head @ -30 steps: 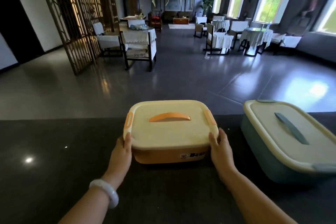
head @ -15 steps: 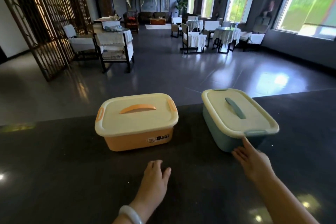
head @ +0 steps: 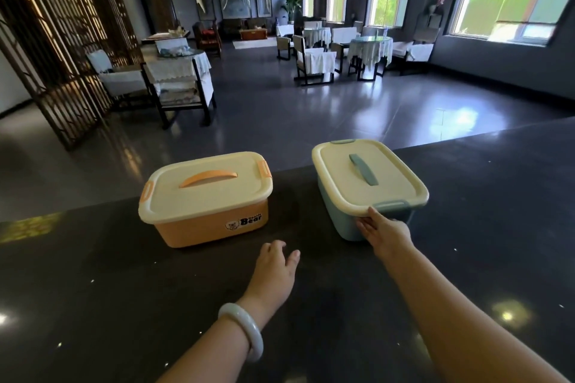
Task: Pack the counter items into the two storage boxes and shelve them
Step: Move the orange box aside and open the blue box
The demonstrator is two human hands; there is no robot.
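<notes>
The dark glossy tabletop (head: 93, 305) faced a dining room. Right fingers (head: 364, 222) touched the blue box (head: 339, 221), nearly straight; the left hand (head: 273, 274) hung relaxed, holding nothing, near the orange box (head: 214, 227).

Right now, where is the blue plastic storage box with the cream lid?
In the head view, the blue plastic storage box sits right of centre on the dark counter, beside the orange plastic box, with the right hand touching its near corner.
</notes>
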